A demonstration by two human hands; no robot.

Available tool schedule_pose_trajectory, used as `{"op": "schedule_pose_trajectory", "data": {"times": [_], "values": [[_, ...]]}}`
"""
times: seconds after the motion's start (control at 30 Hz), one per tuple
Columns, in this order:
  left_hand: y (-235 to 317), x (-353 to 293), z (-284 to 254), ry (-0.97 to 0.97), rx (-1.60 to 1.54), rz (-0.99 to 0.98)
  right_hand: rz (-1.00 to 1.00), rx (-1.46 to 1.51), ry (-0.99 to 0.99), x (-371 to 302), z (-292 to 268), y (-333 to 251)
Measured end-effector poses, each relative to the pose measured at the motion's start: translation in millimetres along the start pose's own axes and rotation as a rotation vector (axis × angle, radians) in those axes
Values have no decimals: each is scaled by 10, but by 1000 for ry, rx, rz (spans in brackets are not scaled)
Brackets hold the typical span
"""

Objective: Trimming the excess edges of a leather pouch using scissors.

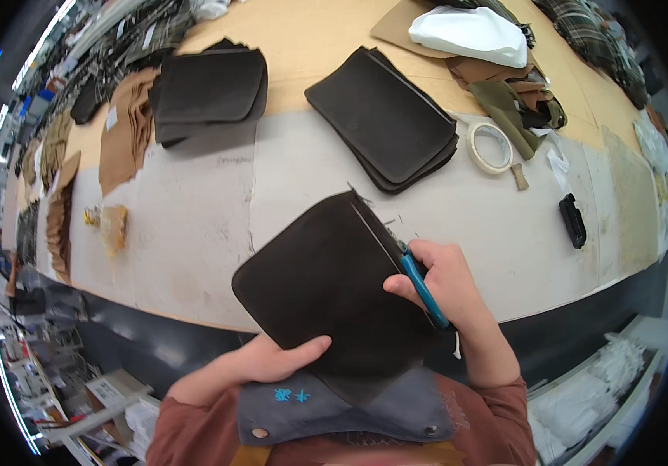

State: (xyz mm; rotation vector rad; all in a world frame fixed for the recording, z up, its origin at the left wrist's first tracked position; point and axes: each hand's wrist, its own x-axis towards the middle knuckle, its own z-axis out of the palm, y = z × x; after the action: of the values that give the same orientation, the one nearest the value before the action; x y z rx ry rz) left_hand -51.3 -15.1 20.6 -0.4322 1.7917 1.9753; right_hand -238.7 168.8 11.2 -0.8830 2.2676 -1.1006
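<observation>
My left hand (272,361) grips the near edge of a dark brown fabric panel (326,287) with rounded corners, thumb on top. My right hand (446,283) holds small blue-handled snips (423,289) at the panel's right edge, where a seam line runs. The panel is lifted above the table's front edge, tilted toward me. Short thread bits lie on the table just beyond it.
Two stacks of similar dark panels (384,116) (209,89) lie farther back on the white and tan table (194,217). A tape roll (491,146), a black object (572,220), tan fabric pieces (128,128), a white cloth (470,33) and olive fabric (508,105) sit around.
</observation>
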Motion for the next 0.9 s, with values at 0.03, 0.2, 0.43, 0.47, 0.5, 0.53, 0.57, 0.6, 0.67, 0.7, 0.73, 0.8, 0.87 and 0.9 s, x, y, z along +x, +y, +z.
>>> {"op": "schedule_pose_trajectory", "data": {"times": [0.03,0.2,0.43,0.47,0.5,0.53,0.57,0.6,0.67,0.7,0.73,0.8,0.87,0.9], "values": [[-1,18,2,8,27,21,15,-2,-7,-7,-20,10],[114,-16,38,112,27,-131,17,-26,4,-8,-4,-10],[26,-38,39,145,-1,-132,37,54,42,-13,4,44],[9,-34,27,155,-36,-119,36,77,57,-12,-5,51],[-16,-27,18,165,-71,-107,53,88,51,8,-42,66],[-80,-59,38,227,-164,-129,69,113,65,32,-73,79],[-95,-64,42,227,-162,-147,88,133,90,50,-104,93],[-99,-66,47,250,-203,-117,98,145,84,39,-121,115],[-125,-48,41,275,-278,-97,124,341,-52,12,-162,175],[-121,-55,50,270,-276,-106,132,346,-50,3,-128,195],[-110,-64,62,289,-305,-108,87,502,-85,1,-72,217],[-107,-67,81,295,-327,-118,40,662,-153,-11,-47,220],[-160,-106,73,310,-266,-86,59,686,-140,7,18,206],[-137,-114,87,303,-266,-92,69,708,-130,20,41,196]]}}
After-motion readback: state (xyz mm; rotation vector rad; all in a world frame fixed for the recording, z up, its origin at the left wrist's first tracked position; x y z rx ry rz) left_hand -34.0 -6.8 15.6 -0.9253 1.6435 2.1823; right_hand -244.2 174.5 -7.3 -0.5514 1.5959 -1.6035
